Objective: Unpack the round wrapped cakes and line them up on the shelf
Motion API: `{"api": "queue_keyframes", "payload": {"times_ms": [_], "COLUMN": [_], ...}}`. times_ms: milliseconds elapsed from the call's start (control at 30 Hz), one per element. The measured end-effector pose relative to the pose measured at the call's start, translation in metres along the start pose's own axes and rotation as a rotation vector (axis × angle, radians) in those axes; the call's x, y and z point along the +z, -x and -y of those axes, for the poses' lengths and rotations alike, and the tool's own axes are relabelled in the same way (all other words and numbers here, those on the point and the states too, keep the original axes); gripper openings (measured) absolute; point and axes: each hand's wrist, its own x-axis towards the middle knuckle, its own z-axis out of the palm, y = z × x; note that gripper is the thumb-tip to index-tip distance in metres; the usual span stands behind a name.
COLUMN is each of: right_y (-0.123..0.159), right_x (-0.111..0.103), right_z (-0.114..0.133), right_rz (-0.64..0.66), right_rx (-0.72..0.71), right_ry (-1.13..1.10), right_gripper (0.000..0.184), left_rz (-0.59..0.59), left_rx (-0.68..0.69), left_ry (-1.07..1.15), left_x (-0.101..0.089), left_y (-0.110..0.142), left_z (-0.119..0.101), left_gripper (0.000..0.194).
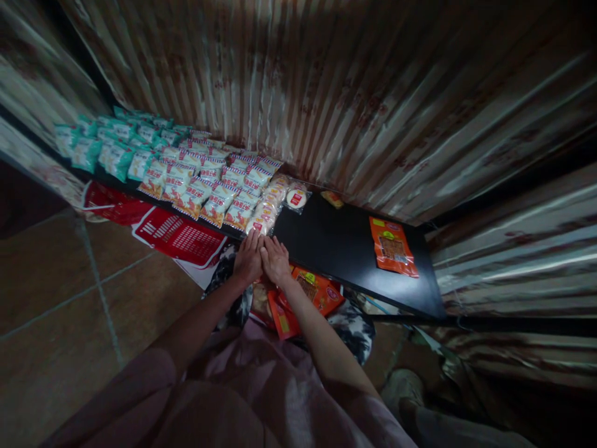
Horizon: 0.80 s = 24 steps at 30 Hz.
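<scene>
My left hand (249, 260) and my right hand (276, 260) are side by side at the front edge of the black shelf (321, 242). Fingers on both are stretched out, and the two thumbs nearly meet. The fingertips of my left hand touch the front end of a row of round white snacks in clear wrappers (265, 210); my right hand's fingertips are just beside it. One more wrapped round snack (296, 198) lies right of that row. Below my hands, orange snack packets (321, 294) rest at my lap, partly hidden by my right forearm.
Left of the row stand white-and-orange snack bags (218, 202) and teal bags (116, 158). An orange packet (392, 246) and a small yellow packet (332, 199) lie on the right. Red baskets (180, 236) sit below the shelf; a pleated curtain (298, 93) hangs behind.
</scene>
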Motion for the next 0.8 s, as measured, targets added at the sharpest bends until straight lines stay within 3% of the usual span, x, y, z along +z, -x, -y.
{"api": "queue_keyframes", "payload": {"times_ms": [167,267,333,433,567,600,800], "right_y": [0.021,0.045,0.059,0.073,0.081,0.081,0.074], "right_x": [0.0,0.004,0.011,0.026,0.041,0.044,0.047], "right_z": [0.002,-0.004,-0.012,-0.026,-0.037,-0.037,-0.028], "right_rz": [-0.141,-0.119,0.016,0.347,0.511,0.584,0.672], "right_rx": [-0.159,-0.185,-0.124,0.073,0.097,0.107,0.129], "right_ry": [-0.154,-0.211,-0.144,0.113,0.255,0.305,0.394], "right_gripper": [0.045,0.041,0.039,0.037,0.04,0.041,0.049], "left_rz": [-0.056,0.007,0.149,0.478,0.901,0.928,0.906], "left_rx": [0.092,0.141,0.135,0.041,-0.039,-0.037,-0.096], "left_ry": [0.117,0.198,0.245,0.233,0.179,0.186,0.216], "left_x": [-0.006,-0.002,0.006,0.027,0.052,0.056,0.056], "left_y": [0.013,0.036,0.054,0.074,0.08,0.079,0.074], "left_z": [0.01,0.011,0.008,0.0,-0.014,-0.017,-0.027], "left_gripper": [0.043,0.037,0.035,0.044,0.071,0.07,0.088]}}
